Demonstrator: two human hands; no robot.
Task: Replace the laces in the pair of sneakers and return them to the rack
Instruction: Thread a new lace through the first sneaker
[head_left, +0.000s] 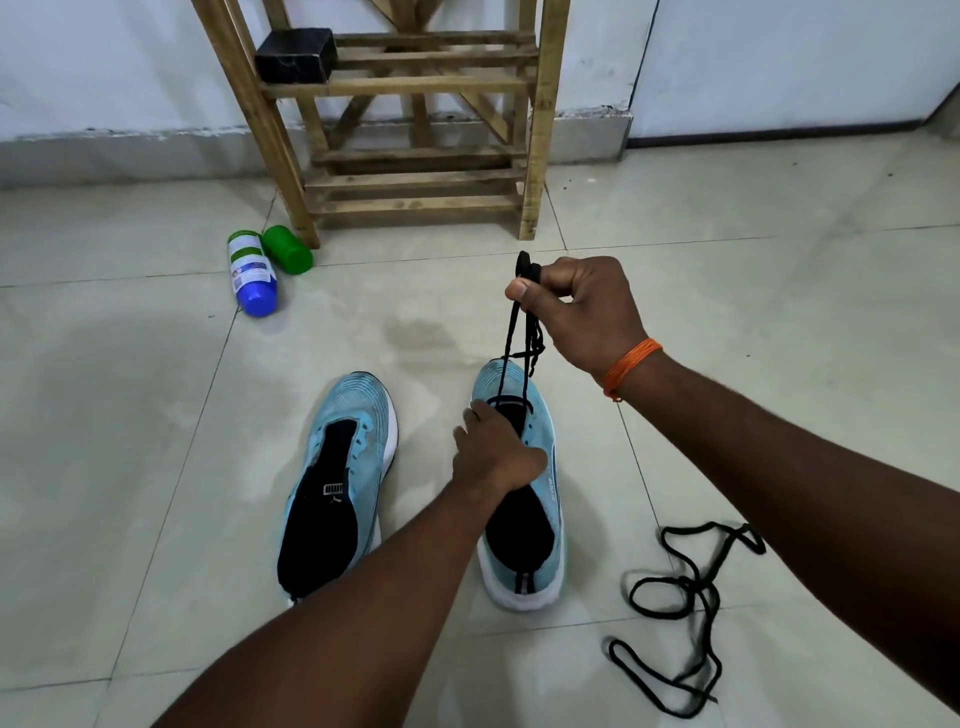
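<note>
Head view: right hand (576, 312) pinches both ends of the black lace (509, 349), fingers (519, 293) closed on it, at 12 o'clock from the threaded sneaker (543, 434). Sneaker stands on the floor, toe at 12, heel at 6. Left hand (493, 457) grips its throat, nearer the eyelets. Second lace (685, 597) lies loose at 4 o'clock; bare sneaker (337, 478) at 9. Judgement: lacing proceeds toward 6.

Two bare forearms, one wrist band.
The right hand (582, 312) has an orange thread band (631, 366) of several thin strands on the wrist just behind it, a short end hanging; the left hand (498, 452) and forearm are bare.
</note>
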